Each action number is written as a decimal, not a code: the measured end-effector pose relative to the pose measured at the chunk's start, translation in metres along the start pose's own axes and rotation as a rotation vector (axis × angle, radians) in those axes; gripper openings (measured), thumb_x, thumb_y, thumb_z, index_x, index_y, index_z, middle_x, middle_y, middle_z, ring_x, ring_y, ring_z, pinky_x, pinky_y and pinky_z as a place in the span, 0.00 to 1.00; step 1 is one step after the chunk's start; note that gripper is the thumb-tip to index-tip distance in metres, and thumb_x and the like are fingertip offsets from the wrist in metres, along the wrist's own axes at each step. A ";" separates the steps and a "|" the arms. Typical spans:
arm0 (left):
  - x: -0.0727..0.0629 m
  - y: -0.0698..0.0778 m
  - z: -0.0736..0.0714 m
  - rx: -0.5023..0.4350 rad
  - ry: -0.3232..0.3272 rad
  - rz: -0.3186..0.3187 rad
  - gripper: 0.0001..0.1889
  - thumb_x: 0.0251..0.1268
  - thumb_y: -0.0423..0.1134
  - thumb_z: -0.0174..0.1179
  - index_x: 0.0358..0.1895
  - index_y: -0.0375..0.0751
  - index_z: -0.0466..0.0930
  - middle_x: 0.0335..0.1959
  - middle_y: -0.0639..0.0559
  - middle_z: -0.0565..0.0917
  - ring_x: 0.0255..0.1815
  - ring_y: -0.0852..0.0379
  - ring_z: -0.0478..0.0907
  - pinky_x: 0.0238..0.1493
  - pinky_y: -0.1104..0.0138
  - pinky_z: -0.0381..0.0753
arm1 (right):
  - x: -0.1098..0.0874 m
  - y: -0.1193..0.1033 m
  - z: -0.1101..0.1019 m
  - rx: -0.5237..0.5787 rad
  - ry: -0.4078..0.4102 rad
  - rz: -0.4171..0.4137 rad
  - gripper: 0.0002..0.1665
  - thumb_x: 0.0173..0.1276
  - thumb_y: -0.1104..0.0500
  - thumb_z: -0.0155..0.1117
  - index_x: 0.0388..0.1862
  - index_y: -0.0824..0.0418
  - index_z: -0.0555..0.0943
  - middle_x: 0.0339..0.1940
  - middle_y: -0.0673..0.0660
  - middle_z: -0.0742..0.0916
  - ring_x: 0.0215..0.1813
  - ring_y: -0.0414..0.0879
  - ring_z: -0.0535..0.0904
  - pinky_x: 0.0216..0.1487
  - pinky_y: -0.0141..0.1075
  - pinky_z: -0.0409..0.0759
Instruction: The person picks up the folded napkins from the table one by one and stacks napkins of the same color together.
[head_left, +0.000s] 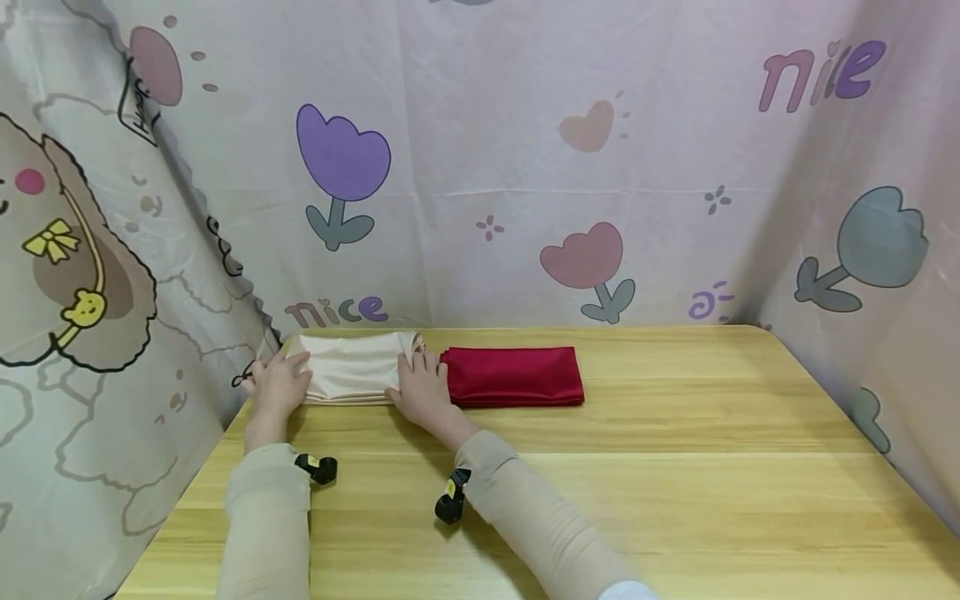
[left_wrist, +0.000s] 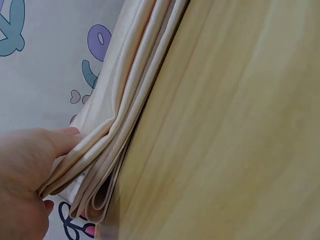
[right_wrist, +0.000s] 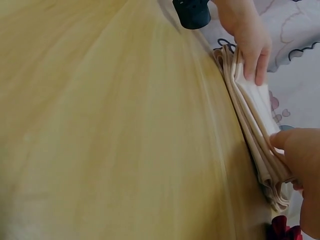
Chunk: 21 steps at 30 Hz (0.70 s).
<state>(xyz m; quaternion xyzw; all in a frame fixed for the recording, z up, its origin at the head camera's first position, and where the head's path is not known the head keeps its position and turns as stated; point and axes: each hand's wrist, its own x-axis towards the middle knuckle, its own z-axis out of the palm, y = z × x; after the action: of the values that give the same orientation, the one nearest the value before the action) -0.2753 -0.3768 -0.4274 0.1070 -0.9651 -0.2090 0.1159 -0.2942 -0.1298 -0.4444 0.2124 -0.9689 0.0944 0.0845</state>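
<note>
A cream satin cloth [head_left: 352, 368], folded into a flat strip of several layers, lies at the back left of the table. At its left end my left hand [head_left: 279, 387] grips the upper layers, the thumb on top and fingers curled round the end. My right hand [head_left: 423, 387] holds the opposite end. In the right wrist view the thumb of this right hand [right_wrist: 302, 160] lies over the cloth [right_wrist: 252, 120] and the fingers go round its end. The left wrist view shows the stacked folds of the cloth [left_wrist: 115, 110] beside the left hand [left_wrist: 30, 175].
A folded red satin cloth [head_left: 516, 377] lies just right of the cream one, close to the right hand. The wooden table [head_left: 675, 467] ends at the back against a printed curtain [head_left: 480, 150]. Black wrist cameras [head_left: 321, 469] sit on both beige sleeves [head_left: 266, 517].
</note>
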 end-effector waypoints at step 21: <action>0.005 -0.006 0.002 0.018 -0.091 -0.025 0.28 0.73 0.43 0.47 0.73 0.38 0.60 0.73 0.26 0.55 0.69 0.19 0.44 0.61 0.27 0.39 | 0.006 0.003 0.002 0.086 -0.123 0.032 0.32 0.79 0.42 0.38 0.77 0.50 0.59 0.75 0.54 0.66 0.77 0.50 0.54 0.70 0.48 0.58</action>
<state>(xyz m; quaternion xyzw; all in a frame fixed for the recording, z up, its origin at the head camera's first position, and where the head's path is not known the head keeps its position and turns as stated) -0.2800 -0.3826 -0.4312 0.1107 -0.9698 -0.2062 0.0684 -0.3010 -0.1295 -0.4456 0.2056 -0.9706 0.1240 0.0143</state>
